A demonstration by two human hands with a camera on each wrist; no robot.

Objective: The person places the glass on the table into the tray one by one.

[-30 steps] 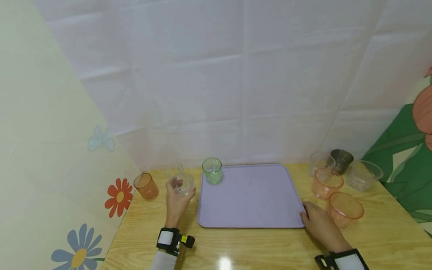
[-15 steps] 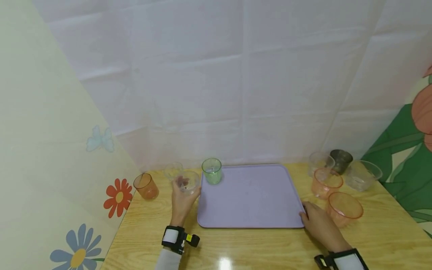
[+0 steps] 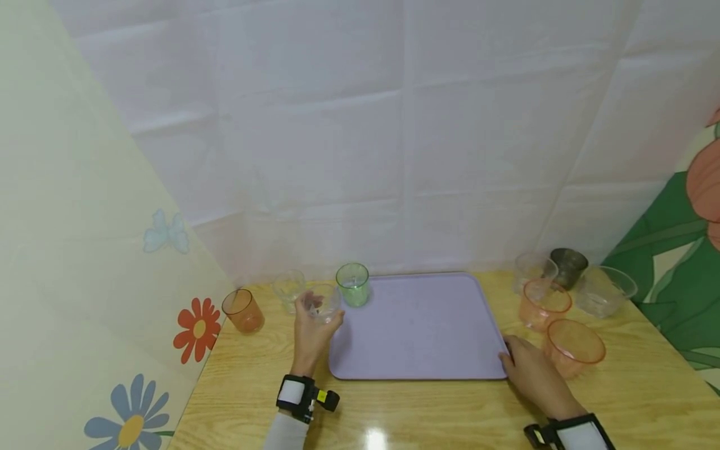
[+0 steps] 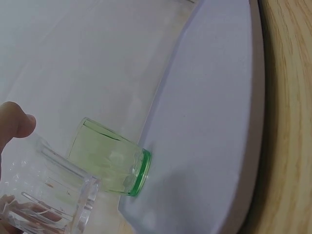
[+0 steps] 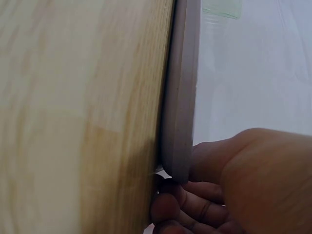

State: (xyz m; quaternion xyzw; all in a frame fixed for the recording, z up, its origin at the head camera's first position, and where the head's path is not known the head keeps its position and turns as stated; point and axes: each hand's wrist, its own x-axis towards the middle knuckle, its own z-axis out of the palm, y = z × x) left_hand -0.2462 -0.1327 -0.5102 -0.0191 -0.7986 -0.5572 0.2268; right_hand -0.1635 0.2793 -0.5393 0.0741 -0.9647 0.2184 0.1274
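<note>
One clear cup [image 3: 328,305] in the left hand [image 3: 311,336], one purple tray [image 3: 427,331] corner in the right hand [image 3: 534,375]

The left hand curls round the clear cup, its thumb on the side toward the tray and fingertips showing through the plastic in the left wrist view. The cup is at the tray's left edge, its base raised off the surface. Just beyond this hand, to its right, a green cup [image 3: 353,287] stands upright on the tray. A second clear cup [image 3: 288,286] is just behind the left hand, and an orange cup [image 3: 244,312] stands to its left.

The right hand pinches the tray's near right corner, thumb above and fingers curled below. Just right of that hand sits an orange bowl [image 3: 575,349]. Farther beyond the hand are another orange bowl [image 3: 544,311], a dark cup [image 3: 570,270], a third clear cup [image 3: 531,270] and a clear bowl [image 3: 606,294], grouped closely on the wooden table [image 3: 427,415].
</note>
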